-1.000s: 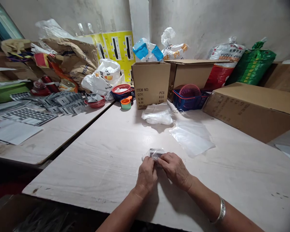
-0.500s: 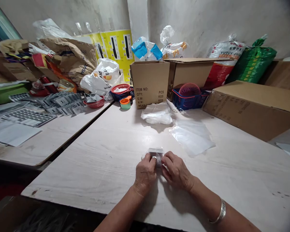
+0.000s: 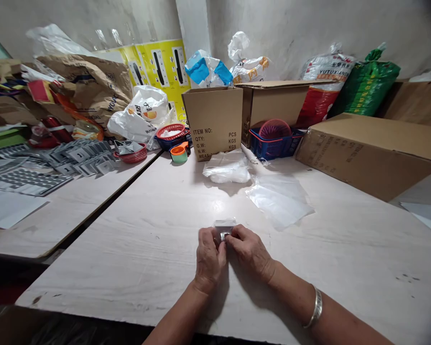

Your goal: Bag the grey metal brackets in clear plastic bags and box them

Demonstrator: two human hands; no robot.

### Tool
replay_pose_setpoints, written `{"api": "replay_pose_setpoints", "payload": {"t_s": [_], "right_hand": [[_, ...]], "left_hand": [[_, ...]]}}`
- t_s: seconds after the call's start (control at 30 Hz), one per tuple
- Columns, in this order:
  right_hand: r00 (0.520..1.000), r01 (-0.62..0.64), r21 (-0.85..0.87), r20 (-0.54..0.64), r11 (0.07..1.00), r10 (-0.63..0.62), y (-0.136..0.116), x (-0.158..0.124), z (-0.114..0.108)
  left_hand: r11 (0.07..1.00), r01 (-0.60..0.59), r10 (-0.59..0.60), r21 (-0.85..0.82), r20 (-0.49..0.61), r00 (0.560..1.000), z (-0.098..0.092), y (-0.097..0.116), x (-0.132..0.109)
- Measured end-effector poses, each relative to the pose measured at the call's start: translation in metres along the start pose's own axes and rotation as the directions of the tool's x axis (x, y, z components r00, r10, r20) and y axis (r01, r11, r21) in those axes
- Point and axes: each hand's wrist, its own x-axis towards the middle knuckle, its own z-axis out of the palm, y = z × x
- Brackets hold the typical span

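A small clear plastic bag (image 3: 225,222) with a flat grey piece inside lies on the pale tabletop between my two hands. My left hand (image 3: 209,258) is closed on its left side, thumb toward the middle. From the right, my right hand (image 3: 250,250) pinches the same bag, its fingertips close to my left thumb. A small shiny whitish spot shows at the fingertips; I cannot tell what it is. Beyond my hands lie a flat sheaf of clear plastic bags (image 3: 280,200) and a bunched clear plastic bag (image 3: 227,166).
An upright carton (image 3: 215,117) stands at the back, beside a blue basket (image 3: 273,143). A larger carton (image 3: 373,153) lies at the right. Orange and green tape rolls (image 3: 179,153) sit near the gap between tables. Grey metal pieces (image 3: 84,155) cover the left table.
The view has shifted slightly right. My left thumb has moved down off the bag's middle, and my right fingers have come inward over it.
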Motion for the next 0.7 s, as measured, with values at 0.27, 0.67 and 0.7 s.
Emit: {"api": "replay_pose_setpoints", "payload": {"t_s": [0.27,0.67,0.7], "right_hand": [[0.995,0.075,-0.122,0.072,0.990,-0.066,-0.002,0.000,-0.002],[0.984,-0.098,-0.019,-0.148,0.995,0.094,-0.004,-0.002,0.010],[0.983,-0.101,0.003,-0.151,0.995,0.100,-0.003,-0.002,0.010]], "left_hand": [[0.985,0.169,-0.167,0.014,0.272,0.948,-0.009,-0.001,0.025],[0.965,0.087,0.007,-0.246,0.356,0.934,-0.015,-0.004,0.023],[0.964,0.102,-0.009,-0.246,0.351,0.936,-0.015,-0.004,0.023]]}}
